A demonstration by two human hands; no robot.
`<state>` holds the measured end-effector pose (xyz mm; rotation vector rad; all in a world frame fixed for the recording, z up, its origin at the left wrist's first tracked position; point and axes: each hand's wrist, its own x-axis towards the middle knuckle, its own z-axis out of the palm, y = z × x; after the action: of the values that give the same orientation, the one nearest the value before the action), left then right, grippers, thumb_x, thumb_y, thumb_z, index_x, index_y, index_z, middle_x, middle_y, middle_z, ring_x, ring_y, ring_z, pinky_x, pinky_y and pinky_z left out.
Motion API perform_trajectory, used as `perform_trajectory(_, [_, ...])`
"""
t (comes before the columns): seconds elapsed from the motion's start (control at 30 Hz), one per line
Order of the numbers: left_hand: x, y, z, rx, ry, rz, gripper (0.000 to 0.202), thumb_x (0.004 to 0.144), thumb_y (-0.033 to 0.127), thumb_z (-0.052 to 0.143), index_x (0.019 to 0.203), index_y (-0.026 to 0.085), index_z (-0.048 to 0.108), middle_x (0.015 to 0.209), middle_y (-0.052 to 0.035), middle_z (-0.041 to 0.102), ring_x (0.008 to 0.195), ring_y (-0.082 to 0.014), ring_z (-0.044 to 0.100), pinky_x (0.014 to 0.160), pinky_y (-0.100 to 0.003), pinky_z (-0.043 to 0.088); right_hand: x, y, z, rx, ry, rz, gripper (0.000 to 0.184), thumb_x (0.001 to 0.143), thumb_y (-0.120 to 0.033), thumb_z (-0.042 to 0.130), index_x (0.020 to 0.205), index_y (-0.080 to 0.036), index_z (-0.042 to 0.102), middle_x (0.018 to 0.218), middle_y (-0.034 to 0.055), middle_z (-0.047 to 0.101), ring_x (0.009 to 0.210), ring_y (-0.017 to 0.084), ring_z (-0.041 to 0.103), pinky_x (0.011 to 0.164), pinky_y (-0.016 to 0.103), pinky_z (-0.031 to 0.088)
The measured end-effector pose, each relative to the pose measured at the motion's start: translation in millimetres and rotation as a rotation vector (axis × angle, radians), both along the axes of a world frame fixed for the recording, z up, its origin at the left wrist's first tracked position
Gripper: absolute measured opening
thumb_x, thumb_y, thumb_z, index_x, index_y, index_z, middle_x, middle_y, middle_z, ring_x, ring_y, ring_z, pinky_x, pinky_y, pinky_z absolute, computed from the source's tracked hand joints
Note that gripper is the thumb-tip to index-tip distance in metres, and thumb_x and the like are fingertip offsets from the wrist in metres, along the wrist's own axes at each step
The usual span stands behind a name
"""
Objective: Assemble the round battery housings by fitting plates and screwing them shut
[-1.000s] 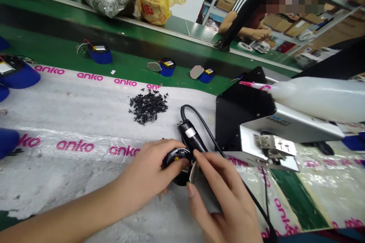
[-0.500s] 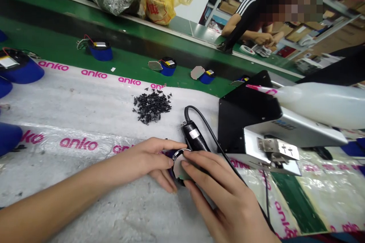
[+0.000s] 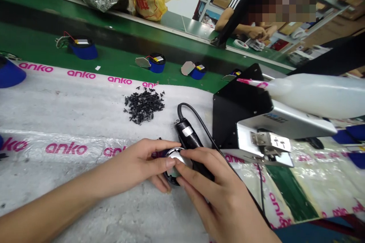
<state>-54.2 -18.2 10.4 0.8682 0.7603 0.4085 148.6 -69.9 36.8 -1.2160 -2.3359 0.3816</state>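
My left hand grips a small round dark part from the left, thumb and fingers curled around its rim. My right hand presses a grey disc-shaped cover down onto the top of that part with its fingertips. Both hands rest on white foam sheeting printed with pink "anko". A black corded hand tool lies just behind my fingers, touching the right hand.
A pile of small black pieces lies behind the hands. A black and silver machine with a white bottle on top stands at right. Blue round parts sit on the green conveyor. Another person works across the belt.
The grey disc, held upright beside the round part a second ago, has been laid flat on top of it. Both hands have closed in over the part.
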Motion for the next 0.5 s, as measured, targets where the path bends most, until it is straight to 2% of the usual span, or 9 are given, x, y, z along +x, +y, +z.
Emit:
perform_trajectory(0.1, [3, -2, 5.1, 0.067, 0.039, 0.010, 0.038, 0.094, 0.030, 0.064, 0.131, 0.030, 0.065, 0.098, 0.0020, 0.076, 0.069, -0.0120, 0.073, 0.070, -0.024, 0.061, -1, 0, -2.1, 0.018, 0.034, -0.040, 0.025, 0.094, -0.011, 0.058, 0.117, -0.018, 0.066, 0.115, 0.0077, 0.063, 0.108, 0.020, 0.056, 0.090, 0.033, 0.057])
perform_trajectory(0.2, [3, -6, 4.1, 0.084, 0.041, 0.020, 0.043, 0.091, 0.029, 0.067, 0.134, 0.031, 0.062, 0.101, 0.0015, 0.075, 0.073, -0.0138, 0.073, 0.072, -0.027, 0.061, -1, 2, -3.3, -0.003, 0.040, -0.081, 0.023, 0.094, -0.014, 0.061, 0.116, -0.019, 0.066, 0.110, 0.0060, 0.066, 0.103, 0.020, 0.059, 0.088, 0.033, 0.058])
perform_trajectory(0.37, [7, -11, 0.9, 0.077, 0.095, 0.092, 0.041, 0.089, 0.036, 0.071, 0.128, 0.027, 0.064, 0.075, 0.0047, 0.072, 0.059, -0.0120, 0.068, 0.062, -0.022, 0.058, -10, 3, -4.5, 0.001, 0.038, -0.121, 0.019, 0.093, -0.011, 0.059, 0.108, -0.019, 0.065, 0.102, 0.0046, 0.068, 0.095, 0.020, 0.061, 0.082, 0.033, 0.057])
perform_trajectory(0.43, [11, -13, 2.7, 0.099, 0.119, 0.125, 0.043, 0.088, 0.039, 0.072, 0.128, 0.026, 0.063, 0.071, 0.0053, 0.071, 0.056, -0.0120, 0.066, 0.058, -0.020, 0.057, -13, -1, -2.1, 0.035, 0.049, -0.121, 0.019, 0.093, -0.007, 0.054, 0.107, -0.017, 0.064, 0.104, 0.0056, 0.069, 0.098, 0.019, 0.061, 0.087, 0.034, 0.056])
perform_trajectory(0.5, [15, -16, 4.4, 0.127, 0.166, 0.130, 0.047, 0.086, 0.043, 0.073, 0.129, 0.027, 0.063, 0.066, 0.0050, 0.071, 0.055, -0.0140, 0.067, 0.056, -0.021, 0.057, -9, -7, 3.1, 0.017, 0.055, -0.094, 0.020, 0.095, -0.010, 0.054, 0.112, -0.017, 0.063, 0.115, 0.0060, 0.067, 0.108, 0.018, 0.060, 0.098, 0.033, 0.053])
